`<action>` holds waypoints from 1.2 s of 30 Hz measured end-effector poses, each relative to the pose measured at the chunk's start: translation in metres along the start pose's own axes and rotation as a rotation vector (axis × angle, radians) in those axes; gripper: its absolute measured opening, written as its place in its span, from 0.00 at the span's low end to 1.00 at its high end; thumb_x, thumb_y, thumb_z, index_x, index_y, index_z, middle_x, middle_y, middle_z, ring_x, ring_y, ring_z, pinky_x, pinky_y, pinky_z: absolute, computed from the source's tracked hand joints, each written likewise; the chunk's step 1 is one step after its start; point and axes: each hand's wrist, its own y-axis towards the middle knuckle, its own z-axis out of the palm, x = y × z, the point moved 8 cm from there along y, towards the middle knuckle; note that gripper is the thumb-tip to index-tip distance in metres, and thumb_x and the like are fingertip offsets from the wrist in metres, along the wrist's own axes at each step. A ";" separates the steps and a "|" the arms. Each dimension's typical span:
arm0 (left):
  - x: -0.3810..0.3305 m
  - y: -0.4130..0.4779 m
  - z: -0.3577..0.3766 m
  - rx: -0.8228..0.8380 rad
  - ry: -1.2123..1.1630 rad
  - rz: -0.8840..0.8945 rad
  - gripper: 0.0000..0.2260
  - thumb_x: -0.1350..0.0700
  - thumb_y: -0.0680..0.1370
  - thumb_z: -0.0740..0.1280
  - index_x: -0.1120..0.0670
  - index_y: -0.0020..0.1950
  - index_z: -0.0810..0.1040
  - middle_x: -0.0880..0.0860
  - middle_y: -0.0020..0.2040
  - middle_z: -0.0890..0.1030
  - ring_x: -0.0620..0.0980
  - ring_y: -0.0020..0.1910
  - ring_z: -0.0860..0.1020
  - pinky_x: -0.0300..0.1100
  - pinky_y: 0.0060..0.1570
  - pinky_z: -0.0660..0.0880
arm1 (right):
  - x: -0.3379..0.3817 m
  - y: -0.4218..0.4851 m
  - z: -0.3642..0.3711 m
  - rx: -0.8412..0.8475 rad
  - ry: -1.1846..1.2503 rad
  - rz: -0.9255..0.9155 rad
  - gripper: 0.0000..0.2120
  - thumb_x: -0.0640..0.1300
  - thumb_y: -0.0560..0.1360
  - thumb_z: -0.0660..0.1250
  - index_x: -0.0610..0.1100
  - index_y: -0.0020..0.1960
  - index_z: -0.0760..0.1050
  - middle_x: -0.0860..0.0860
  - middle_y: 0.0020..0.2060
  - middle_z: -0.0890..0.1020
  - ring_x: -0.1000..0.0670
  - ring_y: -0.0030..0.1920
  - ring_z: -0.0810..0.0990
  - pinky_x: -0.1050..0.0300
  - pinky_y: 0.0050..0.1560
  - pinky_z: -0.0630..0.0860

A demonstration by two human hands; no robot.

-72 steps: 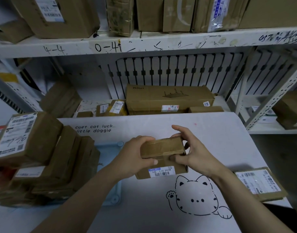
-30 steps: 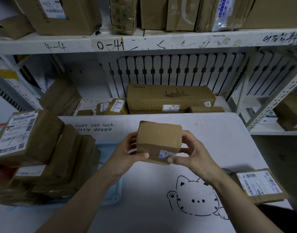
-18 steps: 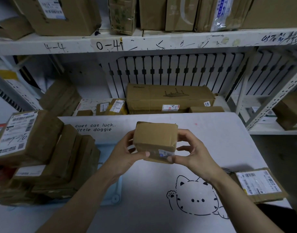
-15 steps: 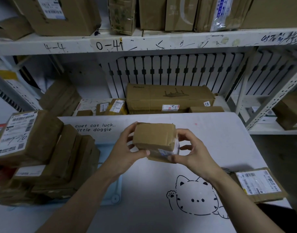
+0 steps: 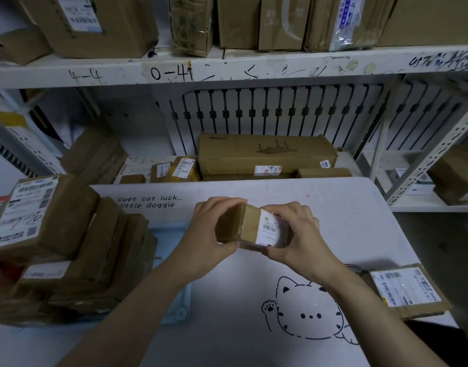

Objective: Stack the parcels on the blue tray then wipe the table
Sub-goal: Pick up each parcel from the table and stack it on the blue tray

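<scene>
1. The landmark is the cat drawing [image 5: 311, 311] printed on the white table [image 5: 346, 213].
2. A small brown parcel [image 5: 250, 226] is held in the air above the table, just beyond the cat drawing and a little to its left. It is tilted, and its white barcode label faces up and toward the right.
3. The left hand [image 5: 210, 238] grasps the parcel's left end: fingers curl over the far edge and the thumb presses the near lower edge.
4. The right hand [image 5: 300, 239] grasps the right end, with fingers over the top by the label and the thumb under the near corner.
5. The blue tray [image 5: 172, 242] lies well to the left of the cat drawing. Only a strip of its right side and a rounded near corner show.
6. A stack of brown parcels [image 5: 76, 255] covers most of the tray. The boxes lean and overlap, and the topmost one carries a large white shipping label.
7. A flat labelled parcel [image 5: 407, 290] lies on the table just to the right of the cat drawing, near the table's right edge.
8. Beyond the table, far behind the cat drawing, a white shelf [image 5: 227, 70] holds more cardboard boxes. A long carton [image 5: 264, 154] sits on the level beneath it.
</scene>
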 end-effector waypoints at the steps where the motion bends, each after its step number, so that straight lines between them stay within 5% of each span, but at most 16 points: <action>1: 0.005 0.000 -0.002 0.000 -0.035 -0.025 0.32 0.62 0.69 0.76 0.43 0.68 0.70 0.40 0.64 0.72 0.41 0.65 0.66 0.34 0.60 0.65 | 0.001 -0.001 -0.001 -0.004 -0.007 -0.005 0.37 0.47 0.63 0.79 0.69 0.63 0.65 0.59 0.56 0.71 0.56 0.60 0.63 0.55 0.57 0.61; 4: 0.021 -0.002 -0.006 0.024 -0.181 -0.100 0.30 0.64 0.68 0.76 0.43 0.64 0.72 0.42 0.62 0.77 0.43 0.64 0.72 0.37 0.63 0.67 | -0.005 -0.003 -0.007 -0.003 0.002 0.062 0.48 0.50 0.64 0.82 0.63 0.75 0.58 0.60 0.63 0.67 0.58 0.64 0.60 0.56 0.62 0.57; 7: 0.030 -0.005 -0.013 0.026 -0.294 -0.160 0.28 0.63 0.67 0.76 0.45 0.63 0.72 0.41 0.61 0.79 0.42 0.64 0.75 0.42 0.66 0.70 | -0.021 -0.008 -0.009 0.018 0.159 0.161 0.52 0.48 0.63 0.83 0.64 0.76 0.55 0.61 0.66 0.66 0.56 0.68 0.62 0.54 0.69 0.60; 10: 0.036 -0.008 -0.015 0.021 -0.417 -0.214 0.30 0.63 0.66 0.76 0.45 0.63 0.72 0.42 0.61 0.80 0.44 0.64 0.76 0.49 0.66 0.72 | -0.027 -0.013 -0.008 0.027 0.306 0.210 0.47 0.45 0.64 0.83 0.64 0.73 0.60 0.60 0.67 0.70 0.56 0.67 0.68 0.45 0.72 0.66; 12: 0.041 -0.009 -0.015 0.027 -0.474 -0.243 0.31 0.59 0.64 0.77 0.45 0.64 0.72 0.45 0.62 0.80 0.47 0.65 0.76 0.56 0.65 0.73 | -0.027 -0.013 -0.008 0.021 0.359 0.209 0.39 0.40 0.66 0.81 0.59 0.70 0.67 0.60 0.63 0.75 0.62 0.63 0.72 0.46 0.71 0.69; 17: 0.051 -0.012 -0.010 0.039 -0.539 -0.280 0.30 0.56 0.61 0.77 0.39 0.59 0.75 0.45 0.62 0.80 0.49 0.64 0.77 0.61 0.60 0.76 | -0.026 -0.009 -0.012 -0.008 0.392 0.199 0.29 0.38 0.67 0.80 0.55 0.63 0.75 0.60 0.56 0.82 0.57 0.60 0.77 0.46 0.66 0.72; 23: 0.052 -0.015 -0.007 0.010 -0.362 -0.303 0.35 0.56 0.65 0.79 0.39 0.68 0.68 0.42 0.67 0.74 0.44 0.68 0.71 0.50 0.68 0.71 | -0.028 -0.008 -0.013 -0.029 0.384 0.180 0.30 0.38 0.65 0.81 0.56 0.62 0.75 0.55 0.57 0.80 0.53 0.61 0.76 0.50 0.63 0.74; 26: 0.036 -0.014 -0.007 -0.027 -0.160 -0.242 0.39 0.59 0.69 0.78 0.40 0.73 0.61 0.37 0.68 0.64 0.40 0.69 0.61 0.33 0.63 0.62 | -0.022 -0.008 -0.013 -0.048 0.324 0.174 0.31 0.36 0.65 0.80 0.61 0.58 0.73 0.57 0.56 0.75 0.55 0.60 0.71 0.70 0.55 0.71; 31: 0.012 -0.007 0.005 -0.009 -0.022 -0.091 0.37 0.53 0.67 0.76 0.36 0.70 0.63 0.36 0.64 0.67 0.40 0.67 0.61 0.42 0.66 0.63 | 0.002 -0.006 -0.010 -0.037 0.217 0.037 0.33 0.37 0.64 0.81 0.64 0.57 0.71 0.61 0.53 0.74 0.57 0.59 0.66 0.73 0.51 0.66; 36: 0.022 -0.007 0.011 0.039 -0.146 -0.170 0.31 0.56 0.69 0.77 0.32 0.60 0.66 0.35 0.60 0.70 0.42 0.64 0.68 0.39 0.60 0.70 | 0.012 -0.005 -0.011 -0.024 0.217 -0.011 0.41 0.40 0.63 0.82 0.57 0.69 0.69 0.61 0.56 0.72 0.58 0.61 0.66 0.73 0.55 0.66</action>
